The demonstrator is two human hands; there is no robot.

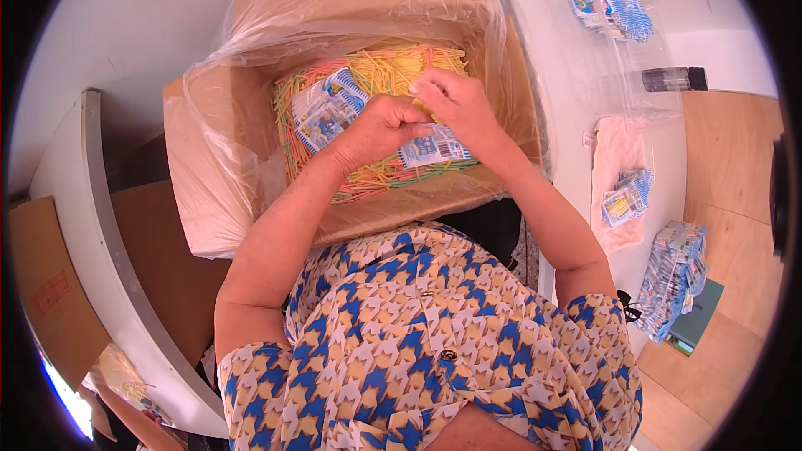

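Both my hands meet over a cardboard box (209, 200) with a clear plastic liner, filled with thin yellow, pink and green sticks (401, 67). My left hand (383, 127) is closed, its fingers pinching the top of a small blue-and-white printed packet (430, 149) that hangs below the hands. Between the fingers of my right hand (458, 104) is a short bunch of yellow sticks (428, 108), right at the packet's top. Its lower end is hidden by the fingers. Several similar flat packets (330, 113) lie on the sticks left of my hands.
A clear plastic bin (614, 58) with packets stands on the white table at right. A dark-capped bottle (672, 79) is beside it. On a pink cloth (616, 138) lie filled packets (626, 199). A large stack of packets (673, 276) sits further right. At lower left another person's arm (138, 418) shows.
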